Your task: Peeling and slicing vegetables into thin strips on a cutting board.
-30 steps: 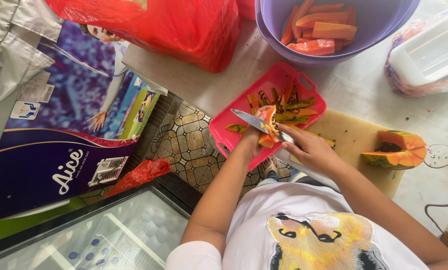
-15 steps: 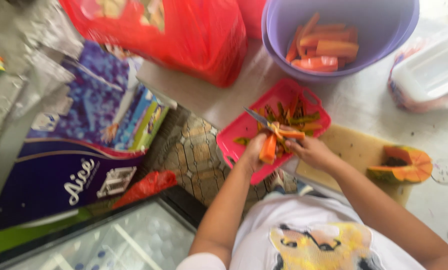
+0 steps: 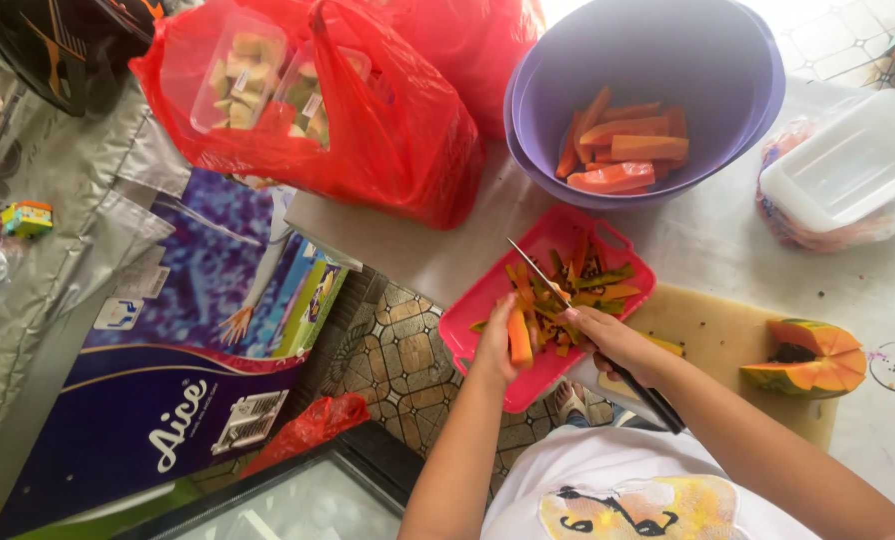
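My left hand (image 3: 495, 347) holds an orange papaya slice (image 3: 519, 334) upright over a pink tray (image 3: 488, 300) that carries several green and orange peel strips (image 3: 583, 275). My right hand (image 3: 613, 340) grips a knife (image 3: 536, 270) whose blade points up-left across the tray, close to the slice. A purple bowl (image 3: 568, 60) behind the tray holds several peeled papaya pieces (image 3: 623, 145). Part of a cut papaya (image 3: 808, 358) with its skin on lies on the wooden cutting board (image 3: 708, 335) to the right.
A red plastic bag (image 3: 368, 140) with clear boxes of food stands at the back left of the table (image 3: 408, 245). A white lidded container (image 3: 848, 165) in a bag sits at the right. Below the table edge are patterned floor tiles (image 3: 388, 360), a blue carton (image 3: 168, 400) and a glass-topped case (image 3: 318, 505).
The view has shifted down and left. My left hand has turned the papaya slice from lying across the knife to standing upright, and the knife blade now sits beside it over the tray.
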